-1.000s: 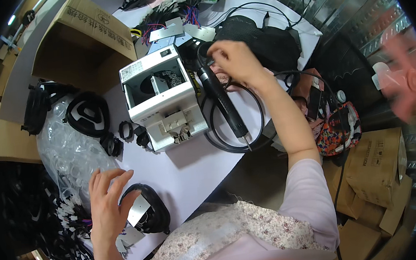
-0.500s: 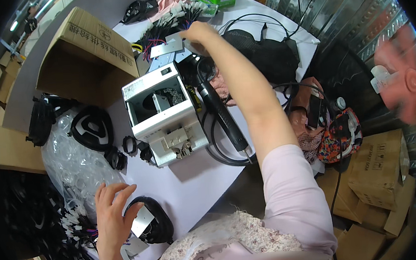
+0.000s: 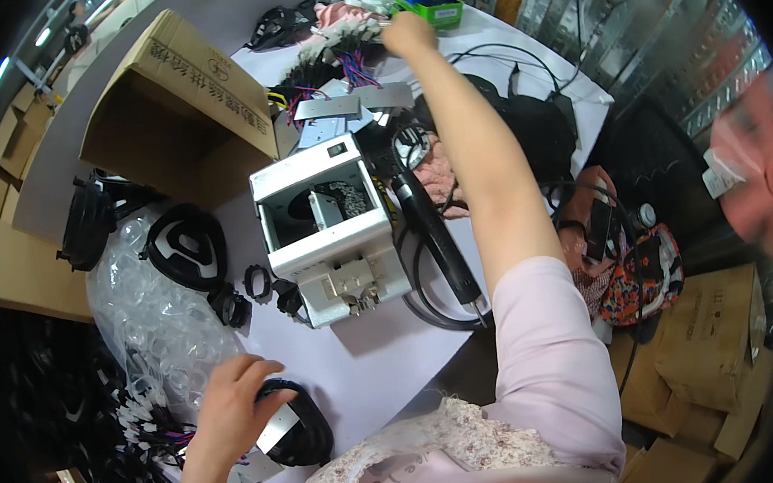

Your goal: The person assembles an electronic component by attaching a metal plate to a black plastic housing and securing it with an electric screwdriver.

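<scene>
At 7 o'clock: left hand (image 3: 238, 407), fingers spread, thumb over black oval piece (image 3: 313, 429), perhaps for steadying. At 12: right hand (image 3: 409, 35) by green box (image 3: 443, 13), grip indiscernible.

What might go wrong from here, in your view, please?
The black screwdriver lies with its tip near the edge of the table, close to the outstretched right arm, which might knock it off. The rounded black part by the left hand also sits near the edge; a nudge could drop it.
</scene>
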`<state>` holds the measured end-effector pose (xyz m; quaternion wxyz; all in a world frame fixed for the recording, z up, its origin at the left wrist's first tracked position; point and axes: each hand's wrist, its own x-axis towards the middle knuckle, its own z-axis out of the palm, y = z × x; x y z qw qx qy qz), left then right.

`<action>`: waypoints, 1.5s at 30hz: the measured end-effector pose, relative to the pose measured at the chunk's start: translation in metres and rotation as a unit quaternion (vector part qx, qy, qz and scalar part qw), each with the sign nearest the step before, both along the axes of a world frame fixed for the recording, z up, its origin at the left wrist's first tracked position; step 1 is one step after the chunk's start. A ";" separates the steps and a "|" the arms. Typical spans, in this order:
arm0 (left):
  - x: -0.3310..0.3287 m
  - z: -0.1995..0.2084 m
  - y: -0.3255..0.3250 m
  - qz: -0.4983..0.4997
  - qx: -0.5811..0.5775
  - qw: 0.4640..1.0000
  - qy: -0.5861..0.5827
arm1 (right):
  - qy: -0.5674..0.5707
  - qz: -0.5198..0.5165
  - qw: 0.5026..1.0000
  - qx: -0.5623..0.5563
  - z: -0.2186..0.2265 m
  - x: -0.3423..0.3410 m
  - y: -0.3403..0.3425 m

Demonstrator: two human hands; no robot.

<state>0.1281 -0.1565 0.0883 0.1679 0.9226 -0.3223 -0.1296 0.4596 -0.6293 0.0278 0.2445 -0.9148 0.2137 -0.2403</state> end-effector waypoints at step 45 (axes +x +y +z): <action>0.039 -0.078 -0.013 -0.160 0.076 0.974 0.142 | 0.200 -0.031 0.964 -0.171 -0.017 0.049 -0.066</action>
